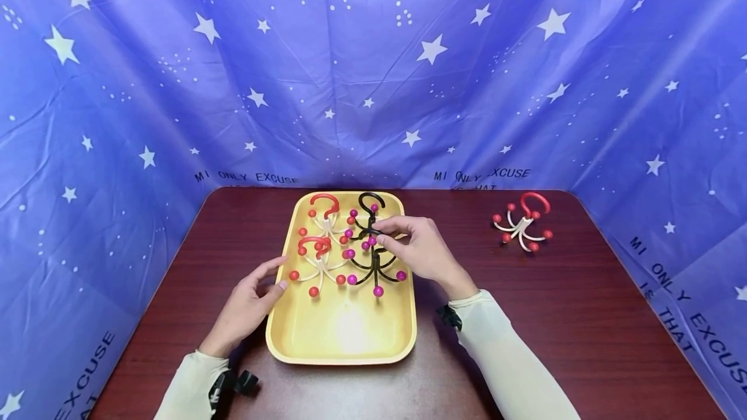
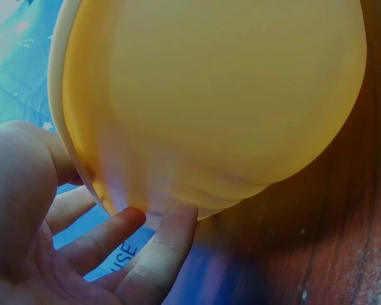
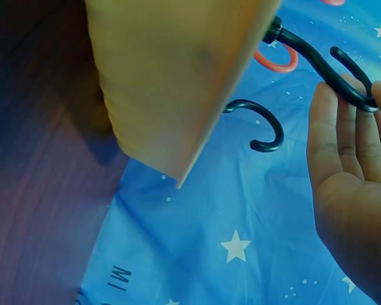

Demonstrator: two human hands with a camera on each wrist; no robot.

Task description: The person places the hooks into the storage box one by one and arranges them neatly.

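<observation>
In the head view a yellow tray (image 1: 338,342) carries two hook hangers with black hooks, black curved arms and magenta ball tips, beside two with red hooks, white arms and red balls. Finger and thumb of my right hand (image 1: 423,251) pinch the hook of the front black hanger (image 1: 376,271); the right wrist view shows this black hook (image 3: 330,76) between them. Behind it lies the other black hanger (image 1: 372,203). My left hand (image 1: 251,303) touches the tray's left rim, fingers along its outer wall (image 2: 178,197). The red-and-white hangers (image 1: 320,271) are at the tray's left side.
Another red-hooked hanger with white arms (image 1: 521,229) stands on the dark wooden table (image 1: 583,323), right of the tray. A blue star-patterned curtain (image 1: 350,83) surrounds the table's back and sides.
</observation>
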